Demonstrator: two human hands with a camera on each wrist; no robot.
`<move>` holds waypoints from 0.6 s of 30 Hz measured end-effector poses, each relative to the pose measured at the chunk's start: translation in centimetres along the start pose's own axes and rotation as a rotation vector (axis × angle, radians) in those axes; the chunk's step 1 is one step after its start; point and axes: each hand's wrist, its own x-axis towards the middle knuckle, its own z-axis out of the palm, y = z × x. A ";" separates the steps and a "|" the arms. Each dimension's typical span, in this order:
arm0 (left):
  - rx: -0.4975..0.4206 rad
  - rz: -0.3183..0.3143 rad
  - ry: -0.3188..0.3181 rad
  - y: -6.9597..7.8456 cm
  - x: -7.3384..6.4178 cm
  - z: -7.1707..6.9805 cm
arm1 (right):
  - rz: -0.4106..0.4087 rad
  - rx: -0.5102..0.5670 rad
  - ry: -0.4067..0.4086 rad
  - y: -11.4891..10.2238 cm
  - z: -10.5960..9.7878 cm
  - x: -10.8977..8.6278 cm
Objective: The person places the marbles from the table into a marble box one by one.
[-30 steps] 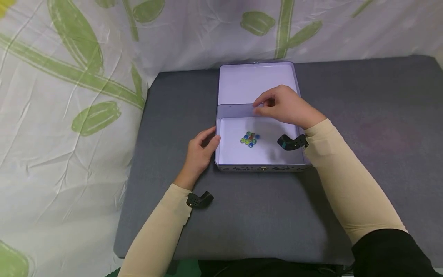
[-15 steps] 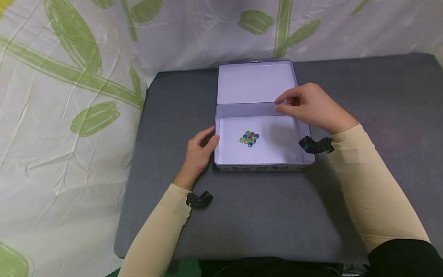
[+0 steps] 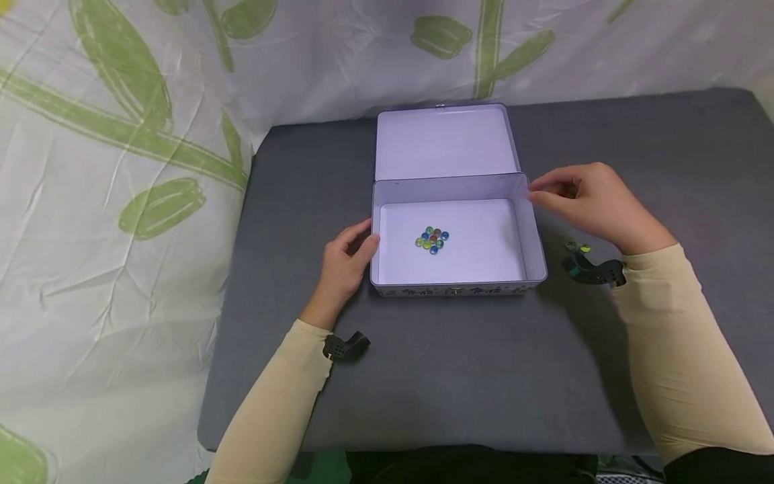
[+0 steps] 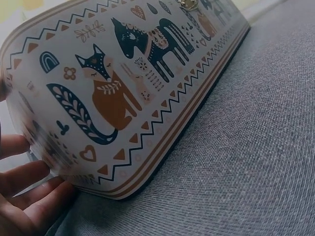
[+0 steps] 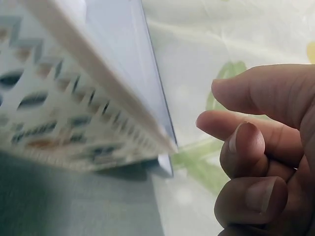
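Note:
A hinged tin box (image 3: 456,290) stands on the table with its lid (image 3: 444,142) laid back. Several coloured glass marbles (image 3: 433,239) cluster left of centre on its white floor. My left hand (image 3: 345,262) rests at the left side of the box. In the left wrist view, its fingers (image 4: 24,177) touch the patterned outer wall. My right hand (image 3: 605,202) hovers beyond the right rim, fingers bent and thumb apart from the index finger, nothing between them, as the right wrist view shows. Below it, a few green and yellow marbles (image 3: 577,247) lie on the table.
A grey cloth covers the table (image 3: 459,376). A white curtain with green leaf prints (image 3: 338,60) hangs behind and to the left. Black wrist cameras (image 3: 347,346) are worn on both wrists. The person's dark clothing is at the front edge.
My right hand has moved right, from above the box to past its right rim. Marbles on the table right of the box now show. My left hand and the marbles inside stay put.

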 end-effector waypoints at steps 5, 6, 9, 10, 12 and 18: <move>-0.014 0.001 0.002 -0.1 0.0 0.0 | 0.029 -0.007 0.007 1.7 -0.3 -1.1; -0.021 0.001 0.001 -0.1 0.0 0.0 | 0.033 -0.012 0.011 2.0 -0.3 -1.3; -0.024 0.003 0.002 -0.1 -0.1 0.0 | 0.043 -0.028 0.017 3.0 -0.5 -1.9; -0.021 0.003 0.002 -0.1 -0.1 0.0 | 0.046 -0.032 0.018 3.3 -0.5 -2.0; -0.020 0.001 0.004 0.0 -0.1 0.0 | 0.053 -0.042 0.019 4.1 -0.4 -2.3; -0.017 -0.001 0.005 0.1 -0.1 0.2 | 0.088 -0.058 -0.006 6.4 -0.1 -3.1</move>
